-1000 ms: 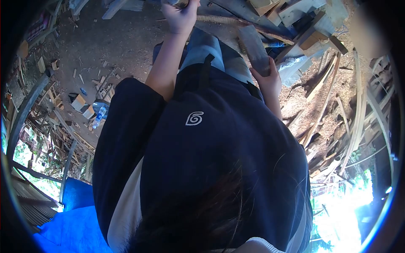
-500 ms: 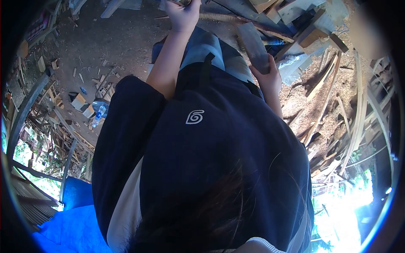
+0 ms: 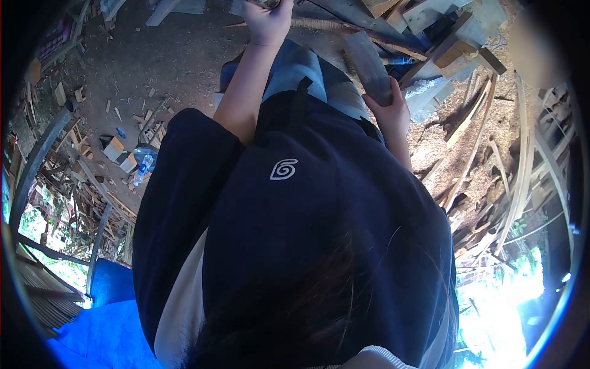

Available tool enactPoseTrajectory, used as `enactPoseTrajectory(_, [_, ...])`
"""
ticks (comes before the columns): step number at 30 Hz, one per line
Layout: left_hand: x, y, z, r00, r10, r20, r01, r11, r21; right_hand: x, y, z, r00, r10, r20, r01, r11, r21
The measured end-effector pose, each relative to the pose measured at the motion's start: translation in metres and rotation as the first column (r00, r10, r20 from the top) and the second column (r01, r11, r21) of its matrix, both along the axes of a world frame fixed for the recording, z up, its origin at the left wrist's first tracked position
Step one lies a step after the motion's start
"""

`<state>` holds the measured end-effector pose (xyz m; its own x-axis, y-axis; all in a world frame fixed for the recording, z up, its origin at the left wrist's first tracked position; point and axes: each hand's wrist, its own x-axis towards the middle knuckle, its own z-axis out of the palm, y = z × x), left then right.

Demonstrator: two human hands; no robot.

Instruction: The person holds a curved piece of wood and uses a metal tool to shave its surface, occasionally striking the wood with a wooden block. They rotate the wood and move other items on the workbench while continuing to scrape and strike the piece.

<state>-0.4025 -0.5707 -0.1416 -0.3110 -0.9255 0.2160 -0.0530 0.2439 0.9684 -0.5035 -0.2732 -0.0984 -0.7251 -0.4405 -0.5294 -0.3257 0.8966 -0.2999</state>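
Observation:
My right hand (image 3: 391,115) grips the near end of a flat grey-brown wooden board (image 3: 367,64), thumb on one side and fingers on the other. The board points away from me beside my right leg. At the top edge of the view, my left hand (image 3: 268,23) is curled around something that I cannot make out, since the frame cuts it off. My legs in blue-grey trousers (image 3: 295,67) show between the two arms, below a dark shirt.
Wood offcuts (image 3: 458,46) are heaped at the upper right, by a crumpled clear plastic bag (image 3: 424,92). Long thin strips (image 3: 522,141) lie over sawdust on the right. A plastic bottle (image 3: 144,170) and scraps are on the left floor. A blue sheet (image 3: 107,335) is at lower left.
Almost nothing differs. Both hands keep their hold, and the board has shifted only very slightly.

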Motion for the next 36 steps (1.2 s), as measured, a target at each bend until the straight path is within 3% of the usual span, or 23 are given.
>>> enactPoseTrajectory(4, [0.001,-0.003,0.001,0.995,-0.007,0.098,0.019,0.993,-0.114,-0.001,0.003,-0.002,1.0,0.009,-0.012,-0.009,1.0,-0.003])
enactPoseTrajectory(9, [-0.002,-0.001,0.002,0.999,-0.016,-0.028,0.016,1.0,0.026,0.0,0.0,0.0,1.0,0.001,-0.009,-0.001,1.0,0.005])
enactPoseTrajectory(13, [0.0,0.001,0.003,1.0,-0.005,0.016,0.004,1.0,0.031,0.0,0.002,-0.003,1.0,0.014,-0.01,-0.014,1.0,0.016])
enactPoseTrajectory(16, [0.0,0.0,0.002,0.997,-0.057,-0.06,0.059,0.998,0.037,0.001,0.002,-0.002,1.0,0.008,-0.001,-0.008,1.0,0.016])
enactPoseTrajectory(21, [0.002,0.003,0.007,0.994,-0.058,0.094,0.072,0.986,-0.15,0.0,-0.001,0.001,1.0,0.004,0.01,-0.004,1.0,0.031])
enactPoseTrajectory(27, [0.007,0.004,0.0,0.99,-0.038,0.138,0.075,0.958,-0.277,0.0,-0.002,0.004,1.0,0.009,0.006,-0.009,0.999,0.046])
enactPoseTrajectory(33, [-0.001,0.005,0.005,0.997,0.061,0.041,-0.041,0.929,-0.367,0.0,-0.001,0.003,1.0,0.014,0.002,-0.014,0.999,0.044])
enactPoseTrajectory(34, [0.0,0.008,0.004,0.997,0.06,0.04,-0.041,0.93,-0.366,0.001,-0.001,0.003,1.0,0.014,-0.005,-0.014,0.999,0.043])
enactPoseTrajectory(36, [0.004,0.013,0.0,0.997,0.07,0.031,-0.066,0.989,-0.13,0.001,-0.001,0.003,1.0,0.015,-0.011,-0.014,0.999,0.041])
